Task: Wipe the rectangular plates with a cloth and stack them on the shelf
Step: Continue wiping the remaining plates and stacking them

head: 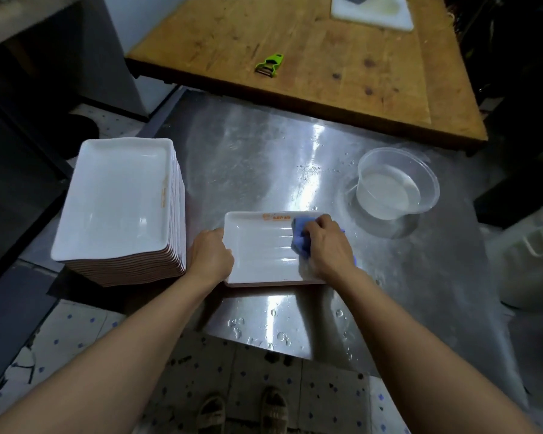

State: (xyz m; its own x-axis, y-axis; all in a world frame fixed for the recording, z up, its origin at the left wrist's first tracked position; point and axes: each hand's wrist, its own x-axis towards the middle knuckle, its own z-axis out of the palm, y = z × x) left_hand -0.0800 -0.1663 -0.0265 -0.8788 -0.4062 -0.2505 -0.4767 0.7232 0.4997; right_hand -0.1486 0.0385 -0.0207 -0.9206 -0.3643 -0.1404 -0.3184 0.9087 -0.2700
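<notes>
White rectangular plate with orange lettering, flat on the wet stainless-steel surface, mid-wipe. Crumpled blue cloth bunched under the right hand, fingers curled around it and pressing it onto the plate's right end. Left hand clamped over the plate's left rim, steadying it. Just left of the plate, a tall stack of matching white rectangular plates at the surface's edge; whether wiped or waiting, impossible to tell. To the plate's upper right, a clear round plastic container of water, droplets scattered around it. Beyond the plate, a worn wooden tabletop bearing a green peeler and a white cutting board. Wiping step apparently in hand; next move likely to call for sweeping the cloth leftward across the remaining wet ridges, then lifting the plate by both ends toward a shelf, none identifiable in view.
</notes>
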